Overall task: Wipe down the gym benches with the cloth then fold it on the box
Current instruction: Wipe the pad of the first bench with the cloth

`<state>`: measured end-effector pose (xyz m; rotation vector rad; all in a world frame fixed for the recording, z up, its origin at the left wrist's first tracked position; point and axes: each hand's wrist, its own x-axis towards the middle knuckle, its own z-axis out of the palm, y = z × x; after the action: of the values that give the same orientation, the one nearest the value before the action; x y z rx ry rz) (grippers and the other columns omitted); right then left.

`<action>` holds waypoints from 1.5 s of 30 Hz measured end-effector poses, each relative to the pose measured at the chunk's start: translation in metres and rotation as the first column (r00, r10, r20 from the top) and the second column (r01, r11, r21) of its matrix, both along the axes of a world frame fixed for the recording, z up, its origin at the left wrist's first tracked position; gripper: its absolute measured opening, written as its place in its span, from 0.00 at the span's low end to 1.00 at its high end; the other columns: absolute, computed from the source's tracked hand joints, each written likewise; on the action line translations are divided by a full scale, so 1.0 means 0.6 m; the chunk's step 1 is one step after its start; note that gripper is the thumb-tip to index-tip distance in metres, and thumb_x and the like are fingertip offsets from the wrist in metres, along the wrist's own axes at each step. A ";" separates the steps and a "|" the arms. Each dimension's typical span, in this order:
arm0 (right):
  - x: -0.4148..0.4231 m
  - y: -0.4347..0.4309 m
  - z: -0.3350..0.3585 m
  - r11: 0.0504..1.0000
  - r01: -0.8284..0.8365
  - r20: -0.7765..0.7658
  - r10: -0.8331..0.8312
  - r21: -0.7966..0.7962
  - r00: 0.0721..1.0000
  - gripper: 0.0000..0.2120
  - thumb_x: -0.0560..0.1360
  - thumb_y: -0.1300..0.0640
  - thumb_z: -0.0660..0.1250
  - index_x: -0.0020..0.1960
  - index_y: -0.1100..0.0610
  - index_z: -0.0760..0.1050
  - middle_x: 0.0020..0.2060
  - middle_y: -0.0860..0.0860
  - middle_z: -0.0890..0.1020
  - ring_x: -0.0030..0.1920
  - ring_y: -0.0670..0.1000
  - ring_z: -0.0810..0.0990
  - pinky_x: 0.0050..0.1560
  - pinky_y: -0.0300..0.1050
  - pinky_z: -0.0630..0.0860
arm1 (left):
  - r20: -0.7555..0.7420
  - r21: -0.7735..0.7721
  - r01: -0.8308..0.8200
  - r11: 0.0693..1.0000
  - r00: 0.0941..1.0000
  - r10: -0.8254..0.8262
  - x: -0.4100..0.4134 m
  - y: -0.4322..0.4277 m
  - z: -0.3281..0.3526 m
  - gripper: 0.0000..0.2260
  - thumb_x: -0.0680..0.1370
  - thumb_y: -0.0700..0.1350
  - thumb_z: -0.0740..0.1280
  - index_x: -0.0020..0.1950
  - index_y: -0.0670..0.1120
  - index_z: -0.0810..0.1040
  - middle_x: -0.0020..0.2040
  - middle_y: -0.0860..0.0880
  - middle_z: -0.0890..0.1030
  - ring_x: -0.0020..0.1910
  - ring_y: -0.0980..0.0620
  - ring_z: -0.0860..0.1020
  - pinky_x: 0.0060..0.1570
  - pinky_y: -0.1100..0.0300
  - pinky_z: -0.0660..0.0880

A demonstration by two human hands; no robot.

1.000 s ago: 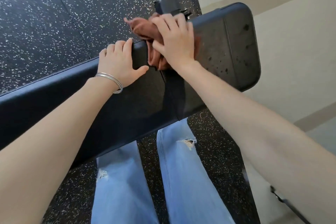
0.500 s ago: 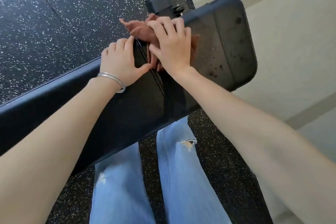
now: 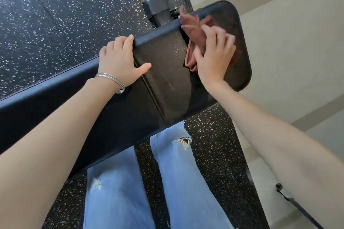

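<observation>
While right hand curls round the cloth at 1 o'clock, left hand grips the bench; mid-wipe, next sweep probably heads toward 3.

This is a gym. The floor is black rubber flecked with white, laid in big squares, the kind you see in weight rooms. Across it stands a long bench padded in smooth black vinyl, built of two pads with a narrow gap between them. A square black steel post shows just past the bench's far edge. Beyond the bench's right end the rubber stops at a straight line and a pale beige surface with a darker band begins; wall or floor, I cannot tell.
</observation>
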<state>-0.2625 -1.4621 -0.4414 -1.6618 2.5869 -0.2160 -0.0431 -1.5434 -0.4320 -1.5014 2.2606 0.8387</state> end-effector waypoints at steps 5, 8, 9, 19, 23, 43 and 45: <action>0.008 -0.026 -0.001 0.960 -0.281 0.028 0.281 -0.003 0.959 0.18 0.68 0.51 0.71 0.56 0.55 0.78 0.52 0.56 0.81 0.49 0.60 0.78 0.43 0.50 0.73 | 0.027 -0.007 -0.030 1.000 0.999 0.030 -0.032 -0.001 0.000 0.38 0.73 0.61 0.65 0.75 0.42 0.57 0.72 0.40 0.65 0.69 0.36 0.64 0.69 0.43 0.60; -0.044 -0.055 0.004 0.891 -0.450 0.022 0.450 0.059 0.893 0.20 0.67 0.49 0.70 0.57 0.53 0.77 0.53 0.53 0.81 0.50 0.59 0.78 0.45 0.51 0.73 | 0.066 -0.003 -0.038 0.999 0.997 0.039 -0.038 -0.003 0.004 0.37 0.74 0.60 0.65 0.75 0.42 0.58 0.72 0.40 0.65 0.69 0.36 0.64 0.69 0.43 0.60; -0.061 -0.065 0.006 0.885 -0.461 0.012 0.461 0.073 0.887 0.20 0.67 0.48 0.69 0.57 0.52 0.77 0.53 0.52 0.80 0.50 0.59 0.77 0.45 0.50 0.72 | 0.077 -0.009 -0.038 0.999 0.996 0.038 -0.041 -0.002 0.004 0.37 0.74 0.60 0.65 0.75 0.42 0.58 0.72 0.40 0.65 0.69 0.36 0.64 0.70 0.42 0.59; -0.136 -0.013 0.002 0.995 -0.100 0.047 0.101 -0.014 0.994 0.20 0.70 0.50 0.64 0.60 0.54 0.76 0.56 0.54 0.79 0.51 0.60 0.74 0.47 0.51 0.71 | 0.064 -0.055 -0.112 0.992 0.991 0.116 -0.128 0.011 0.004 0.35 0.74 0.61 0.63 0.75 0.45 0.59 0.71 0.41 0.65 0.70 0.37 0.62 0.71 0.37 0.53; -0.115 0.062 0.002 0.997 -0.080 0.083 0.079 0.005 0.993 0.18 0.71 0.54 0.68 0.60 0.56 0.76 0.55 0.56 0.79 0.51 0.61 0.75 0.46 0.52 0.73 | 0.064 -0.059 -0.127 0.990 0.989 0.131 -0.138 0.012 0.004 0.35 0.74 0.61 0.63 0.75 0.45 0.58 0.72 0.42 0.64 0.71 0.38 0.61 0.71 0.37 0.54; -0.158 0.204 0.005 1.000 -0.026 0.142 0.023 0.018 0.990 0.18 0.71 0.58 0.66 0.59 0.63 0.75 0.51 0.64 0.76 0.49 0.66 0.72 0.48 0.58 0.74 | 0.046 -0.120 0.009 0.993 0.999 -0.003 -0.087 0.050 0.017 0.37 0.73 0.58 0.68 0.76 0.45 0.57 0.76 0.41 0.58 0.74 0.39 0.56 0.71 0.39 0.56; -0.107 0.210 0.010 0.998 0.056 0.195 -0.054 -0.001 0.979 0.18 0.70 0.61 0.68 0.59 0.63 0.75 0.51 0.64 0.75 0.49 0.65 0.72 0.49 0.58 0.74 | 0.035 -0.132 0.030 0.991 0.999 -0.026 -0.081 0.052 0.020 0.37 0.73 0.57 0.68 0.75 0.45 0.57 0.76 0.41 0.58 0.74 0.38 0.56 0.71 0.40 0.56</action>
<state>-0.3268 -1.3359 -0.4357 -1.4893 2.4899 -0.3715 -0.0914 -1.5119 -0.4203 -1.5235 2.3487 0.6624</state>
